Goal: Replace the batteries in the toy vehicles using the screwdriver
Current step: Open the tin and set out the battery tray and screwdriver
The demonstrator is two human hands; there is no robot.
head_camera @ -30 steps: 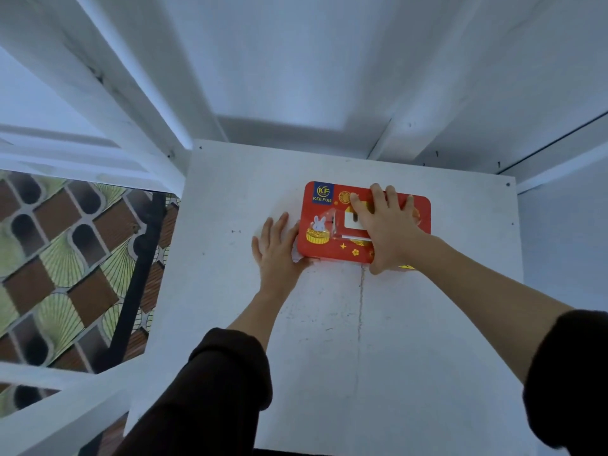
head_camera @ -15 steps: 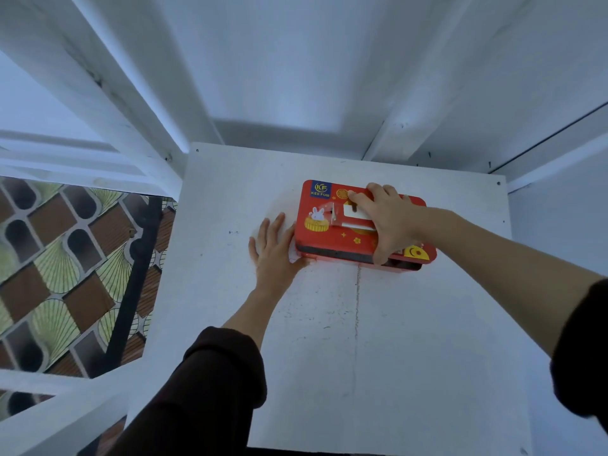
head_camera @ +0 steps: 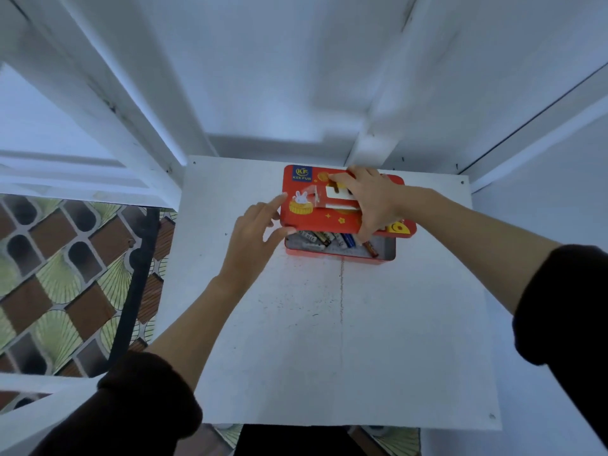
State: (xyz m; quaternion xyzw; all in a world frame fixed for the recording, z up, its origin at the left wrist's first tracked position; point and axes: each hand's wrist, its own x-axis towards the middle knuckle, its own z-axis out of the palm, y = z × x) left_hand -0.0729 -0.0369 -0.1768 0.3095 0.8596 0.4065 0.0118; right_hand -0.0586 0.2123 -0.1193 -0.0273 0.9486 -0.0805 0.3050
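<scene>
Surface: a white, flat, square-cornered tabletop is seen from above, marked with a thin vertical seam and small dark specks; small screw holes are seen at its corners.

Container: a red rectangular metal tin is set on the far half of the tabletop, its near wall and part of its pale inner floor exposed.

Lid: a red rectangular tin lid printed with a blue "KEE FUN" badge, a white rabbit and yellow motifs is held raised over the tin, shifted toward the far side so that the near part of the tin is uncovered.

Contents: a loose heap of cylindrical batteries in mixed colours is seen lying inside the tin, under the lid's near edge; their number cannot be told.

Right hand: laid across the top of the lid, fingers over its far edge and thumb curled under its near edge, so the lid is gripped.

Left hand: placed at the lid's left end, forefinger extended against the upper left edge and thumb touching the lower left corner; the fingers are kept nearly straight, not wrapped round anything.

Sleeves: dark long sleeves are worn pushed up on both forearms.

Surroundings: white painted beams are seen around the table; a floor of brown and green patterned tiles is visible at the left.
</scene>
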